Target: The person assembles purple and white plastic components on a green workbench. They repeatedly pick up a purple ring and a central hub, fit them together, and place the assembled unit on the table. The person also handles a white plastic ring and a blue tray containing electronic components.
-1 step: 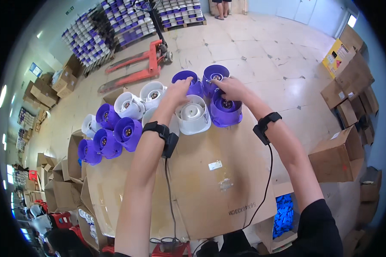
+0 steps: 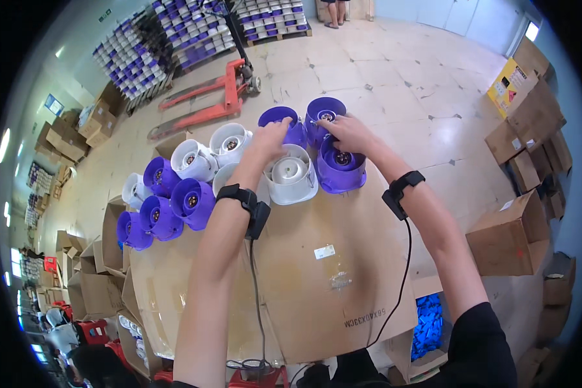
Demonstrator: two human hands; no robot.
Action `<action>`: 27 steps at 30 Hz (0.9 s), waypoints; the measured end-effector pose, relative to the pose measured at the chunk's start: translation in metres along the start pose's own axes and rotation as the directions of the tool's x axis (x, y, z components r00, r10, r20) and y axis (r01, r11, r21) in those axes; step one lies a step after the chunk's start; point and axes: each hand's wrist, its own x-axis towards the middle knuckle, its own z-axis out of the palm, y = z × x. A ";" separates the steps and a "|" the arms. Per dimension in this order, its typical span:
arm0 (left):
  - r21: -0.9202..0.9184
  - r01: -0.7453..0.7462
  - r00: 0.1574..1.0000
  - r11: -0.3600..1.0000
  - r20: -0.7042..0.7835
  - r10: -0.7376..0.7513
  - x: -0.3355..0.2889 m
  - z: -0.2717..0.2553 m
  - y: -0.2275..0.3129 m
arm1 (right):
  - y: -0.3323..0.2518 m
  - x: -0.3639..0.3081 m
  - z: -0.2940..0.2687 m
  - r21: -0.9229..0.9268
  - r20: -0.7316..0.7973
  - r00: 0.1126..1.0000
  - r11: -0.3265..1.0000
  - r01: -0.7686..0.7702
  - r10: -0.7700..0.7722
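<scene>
Purple and white round plastic housings, open at the top, stand grouped along the far edge of a cardboard-covered work surface [image 2: 194, 271]. My left hand [image 2: 269, 139] is closed at the rim of the far purple housing [image 2: 296, 132], its fingertips dipping inside. My right hand [image 2: 349, 136] has its fingers bent over the rim of another far purple housing [image 2: 326, 107]. Nearer to me, below my hands, are a white housing [image 2: 292, 187] with a ringed inside and a purple housing [image 2: 341, 180] with a copper-coloured core. My left forearm partly hides another white housing [image 2: 224, 178].
More purple housings [image 2: 193, 202] and white housings [image 2: 194, 161] stand to the left. A red pallet jack [image 2: 229, 97] is on the floor beyond, before stacked pallets [image 2: 136, 64]. At lower right a box holds blue pieces [image 2: 428, 326]. Cardboard boxes [image 2: 507, 236] line the right; cables trail from my wrist straps.
</scene>
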 end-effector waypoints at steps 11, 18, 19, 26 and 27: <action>0.019 0.025 0.993 1.000 0.113 -0.027 0.026 0.024 -0.010 | 0.011 0.009 -0.002 0.068 -0.133 0.990 0.996 0.055 -0.046; 0.027 0.059 0.992 0.998 0.106 -0.062 0.025 0.026 -0.010 | 0.009 0.017 -0.006 0.439 -0.050 0.999 0.898 0.006 0.017; 0.033 0.058 0.994 0.998 0.092 -0.061 0.024 0.028 -0.012 | 0.006 0.018 -0.011 0.501 -0.071 0.997 0.865 0.032 0.004; 0.033 0.049 0.997 0.998 0.058 -0.051 0.023 0.028 -0.009 | 0.017 0.031 -0.001 0.096 0.139 0.987 0.991 -0.096 0.082; 0.040 0.051 0.997 0.998 0.059 -0.053 0.024 0.027 -0.008 | 0.017 0.030 0.001 0.130 0.135 0.987 0.985 -0.110 0.092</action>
